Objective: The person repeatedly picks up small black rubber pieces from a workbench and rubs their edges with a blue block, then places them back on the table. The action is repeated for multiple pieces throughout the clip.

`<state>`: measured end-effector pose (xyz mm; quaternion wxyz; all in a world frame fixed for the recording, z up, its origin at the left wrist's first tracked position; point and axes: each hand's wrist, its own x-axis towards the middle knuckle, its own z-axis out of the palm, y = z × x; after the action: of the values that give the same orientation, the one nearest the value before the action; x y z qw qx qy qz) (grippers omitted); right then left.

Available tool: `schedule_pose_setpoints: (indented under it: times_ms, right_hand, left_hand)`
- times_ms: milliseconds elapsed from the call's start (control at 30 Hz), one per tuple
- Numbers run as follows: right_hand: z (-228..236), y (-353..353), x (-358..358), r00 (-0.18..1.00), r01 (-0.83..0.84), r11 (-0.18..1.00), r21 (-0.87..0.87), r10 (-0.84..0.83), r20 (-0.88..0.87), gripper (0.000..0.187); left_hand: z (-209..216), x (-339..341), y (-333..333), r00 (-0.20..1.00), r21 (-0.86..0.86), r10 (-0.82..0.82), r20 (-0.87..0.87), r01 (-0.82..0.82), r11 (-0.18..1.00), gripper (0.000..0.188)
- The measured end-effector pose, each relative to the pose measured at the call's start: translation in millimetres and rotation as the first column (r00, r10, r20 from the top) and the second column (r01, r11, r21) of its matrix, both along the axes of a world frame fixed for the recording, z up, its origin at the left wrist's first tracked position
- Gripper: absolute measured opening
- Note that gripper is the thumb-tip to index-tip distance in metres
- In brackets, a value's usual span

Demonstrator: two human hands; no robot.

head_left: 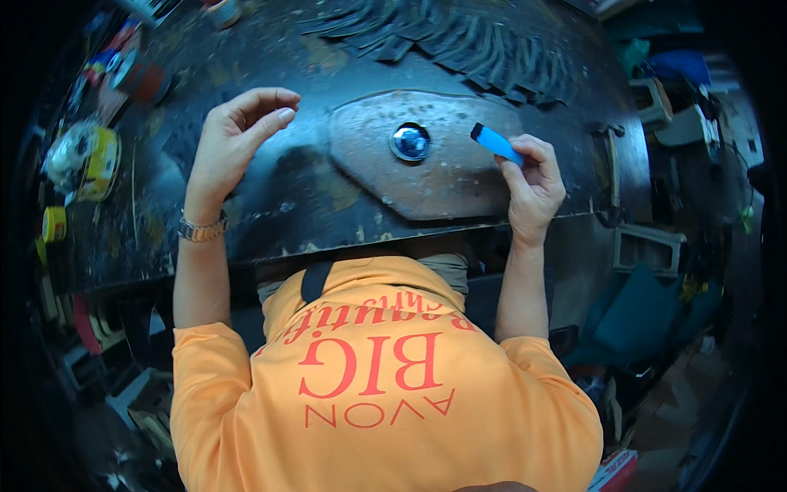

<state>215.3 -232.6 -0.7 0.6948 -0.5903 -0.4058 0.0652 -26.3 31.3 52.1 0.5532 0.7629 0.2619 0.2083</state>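
Note:
In my right hand (537, 190), between thumb and fingers, is a short, flat blue piece with a black end (494, 143); its exact kind I cannot make out. Its black end points left over a worn wooden board (434, 184) with angled corners. On that board sits a small round metal dish or lid (410, 142), shiny and reflecting light. My left hand (234, 139) hovers over the dark tabletop left of the board, fingers loosely curved, thumb a little apart from them, nothing visible in it. A metal-band watch is on that wrist.
Many thin black strips (459, 45) lie along the table's far side. A hammer-like tool (611, 168) rests near the right edge. At left stand a yellow tub (102, 164) holding clear plastic, a can (141, 78) and a small yellow container (54, 224). Clutter surrounds the table.

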Motion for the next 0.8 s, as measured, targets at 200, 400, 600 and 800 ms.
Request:
schedule_pose_setpoints:
  times_ms: [200, 400, 600, 800]
  right_hand:
    - [28, 35, -61, 0.978, -0.193, 0.978, -0.079, 0.198, 0.059, 0.025]
    - [16, 67, -110, 0.926, -0.374, 0.912, -0.167, 0.359, -0.113, 0.024]
    - [11, 78, -137, 0.879, -0.445, 0.868, -0.221, 0.376, -0.295, 0.029]
    - [9, 76, -132, 0.853, -0.496, 0.849, -0.183, 0.437, -0.284, 0.031]
  left_hand:
    - [-16, -66, -4, 0.934, 0.249, 0.351, 0.067, -0.356, 0.901, 0.016]
    - [-16, -78, 21, 0.891, 0.490, 0.453, -0.022, -0.386, 0.782, 0.015]
    - [-22, -52, 35, 0.751, 0.701, 0.464, -0.469, -0.003, 0.713, 0.035]
    - [-30, -43, 43, 0.712, 0.730, 0.509, -0.484, 0.008, 0.683, 0.030]
